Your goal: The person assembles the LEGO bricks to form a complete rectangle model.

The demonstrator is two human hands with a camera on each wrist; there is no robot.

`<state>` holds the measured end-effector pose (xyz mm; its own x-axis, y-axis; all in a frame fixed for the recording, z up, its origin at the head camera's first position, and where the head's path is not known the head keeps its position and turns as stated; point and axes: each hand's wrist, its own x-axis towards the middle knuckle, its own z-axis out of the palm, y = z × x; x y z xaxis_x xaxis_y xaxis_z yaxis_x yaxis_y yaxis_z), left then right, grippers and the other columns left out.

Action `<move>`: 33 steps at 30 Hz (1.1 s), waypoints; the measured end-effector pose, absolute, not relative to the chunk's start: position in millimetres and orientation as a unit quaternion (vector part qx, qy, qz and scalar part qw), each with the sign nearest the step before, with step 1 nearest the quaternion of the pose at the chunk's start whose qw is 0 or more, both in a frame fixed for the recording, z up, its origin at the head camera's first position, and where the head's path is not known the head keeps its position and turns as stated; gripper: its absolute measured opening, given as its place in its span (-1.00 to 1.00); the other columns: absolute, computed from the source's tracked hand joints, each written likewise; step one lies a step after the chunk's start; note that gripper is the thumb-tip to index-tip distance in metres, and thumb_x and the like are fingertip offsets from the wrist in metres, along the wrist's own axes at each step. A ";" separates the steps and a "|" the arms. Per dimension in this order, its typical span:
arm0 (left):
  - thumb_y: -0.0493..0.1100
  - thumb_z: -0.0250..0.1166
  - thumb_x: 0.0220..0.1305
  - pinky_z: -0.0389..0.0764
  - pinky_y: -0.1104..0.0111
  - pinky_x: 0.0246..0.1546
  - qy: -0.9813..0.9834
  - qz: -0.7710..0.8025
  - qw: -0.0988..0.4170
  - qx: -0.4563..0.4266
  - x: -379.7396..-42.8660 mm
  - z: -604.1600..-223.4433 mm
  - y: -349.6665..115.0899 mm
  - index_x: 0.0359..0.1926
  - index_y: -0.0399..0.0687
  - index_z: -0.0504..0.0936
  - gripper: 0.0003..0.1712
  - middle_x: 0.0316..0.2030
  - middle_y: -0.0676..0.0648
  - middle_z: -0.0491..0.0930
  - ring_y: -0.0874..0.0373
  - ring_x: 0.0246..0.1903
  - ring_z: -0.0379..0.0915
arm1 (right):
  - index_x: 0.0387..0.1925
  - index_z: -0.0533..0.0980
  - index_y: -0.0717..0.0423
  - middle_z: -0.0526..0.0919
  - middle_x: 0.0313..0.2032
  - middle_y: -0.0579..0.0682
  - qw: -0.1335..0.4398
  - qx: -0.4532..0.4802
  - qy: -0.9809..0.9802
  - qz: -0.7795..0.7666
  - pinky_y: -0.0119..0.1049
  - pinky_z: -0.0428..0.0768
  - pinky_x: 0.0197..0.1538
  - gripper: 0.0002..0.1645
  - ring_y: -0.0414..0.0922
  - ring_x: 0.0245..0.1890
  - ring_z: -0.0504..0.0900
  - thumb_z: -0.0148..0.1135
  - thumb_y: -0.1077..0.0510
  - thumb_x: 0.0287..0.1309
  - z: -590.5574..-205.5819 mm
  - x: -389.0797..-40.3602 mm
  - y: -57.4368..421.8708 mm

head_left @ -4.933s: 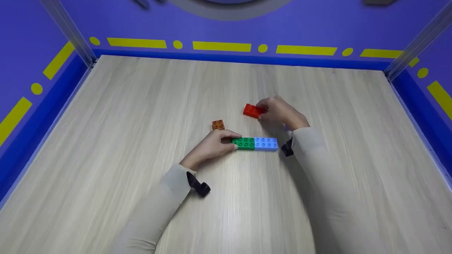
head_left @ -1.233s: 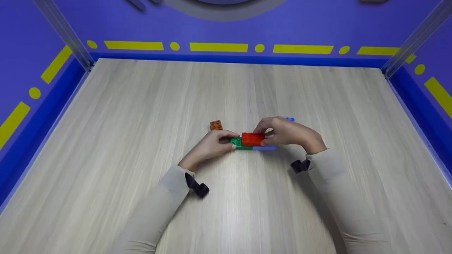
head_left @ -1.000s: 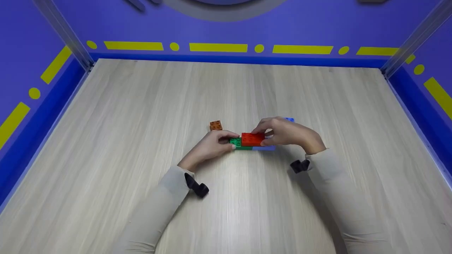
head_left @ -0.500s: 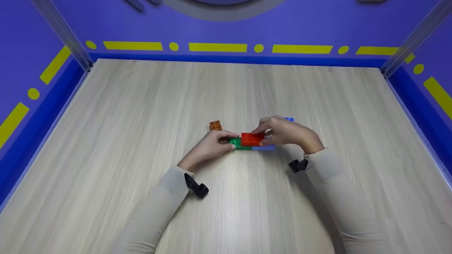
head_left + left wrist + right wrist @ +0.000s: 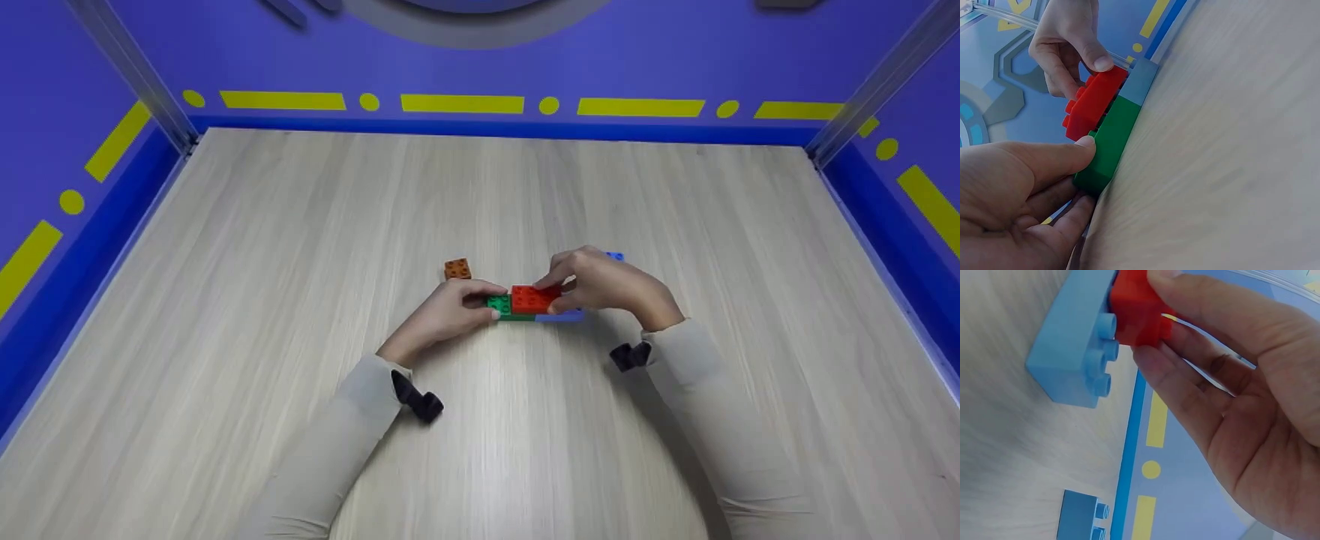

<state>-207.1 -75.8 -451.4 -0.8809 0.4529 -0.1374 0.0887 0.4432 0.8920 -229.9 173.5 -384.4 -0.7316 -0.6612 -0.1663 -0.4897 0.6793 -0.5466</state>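
Observation:
My left hand [image 5: 446, 311] pinches the left end of a green building brick [image 5: 1112, 146], thumb on one side and fingers on the other. End to end with it on the table lies a light blue brick [image 5: 1067, 354]. Across their joint sits a red brick [image 5: 527, 299], pinched at its right end between the thumb and fingers of my right hand [image 5: 607, 279]. In the left wrist view, studs show in a narrow gap beneath the red brick. The right end of the light blue brick has bare studs in the right wrist view.
A small orange-brown brick [image 5: 457, 268] lies just beyond my left hand. Another blue brick [image 5: 1077, 517] is behind my right hand, mostly hidden in the head view. Blue-purple panels [image 5: 480, 67] with yellow marks wall the wooden table [image 5: 300, 225] at the back and sides.
The red brick has come from behind the row onto the green and light blue bricks, carried nearer by my right hand. My left hand has kept its grip. Over the last second little has moved.

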 end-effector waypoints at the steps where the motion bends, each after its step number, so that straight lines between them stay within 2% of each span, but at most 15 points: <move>1: -0.19 0.29 0.25 0.42 0.25 0.22 0.831 0.500 0.181 0.164 -207.0 -451.4 -75.7 0.14 0.06 0.60 -0.59 0.17 0.00 0.53 0.16 0.18 0.42 | 0.00 0.65 0.11 0.64 -0.26 0.01 0.177 -0.320 0.899 -0.242 -0.22 0.65 -0.13 -0.54 -0.03 -0.14 0.64 0.45 0.24 -0.03 -384.2 -229.6 173.3; 14: -0.21 0.29 0.26 0.42 0.25 0.22 0.831 0.498 0.179 0.169 -206.7 -452.5 -75.3 0.15 0.02 0.60 -0.59 0.17 -0.02 0.53 0.15 0.18 0.42 | -0.06 0.66 0.18 0.67 -0.17 0.07 0.163 -0.315 0.902 -0.247 -0.20 0.67 -0.11 -0.59 -0.02 -0.13 0.66 0.46 0.15 -0.01 -386.8 -225.6 167.0; 33: -0.22 0.33 0.21 0.34 0.22 0.26 0.835 0.494 0.179 0.163 -208.1 -447.9 -75.4 0.13 0.02 0.62 -0.57 0.13 -0.04 0.57 0.12 0.19 0.38 | -0.13 0.69 0.16 0.69 -0.26 0.02 0.161 -0.311 0.900 -0.260 -0.22 0.66 -0.18 -0.64 -0.04 -0.18 0.66 0.48 0.18 -0.04 -385.3 -228.0 165.2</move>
<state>-208.1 -75.4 -447.9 -0.8823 0.4501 -0.1381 0.0952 0.4578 0.8839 -228.0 165.2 -385.3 -0.7549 -0.6434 -0.1270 -0.4761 0.6708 -0.5686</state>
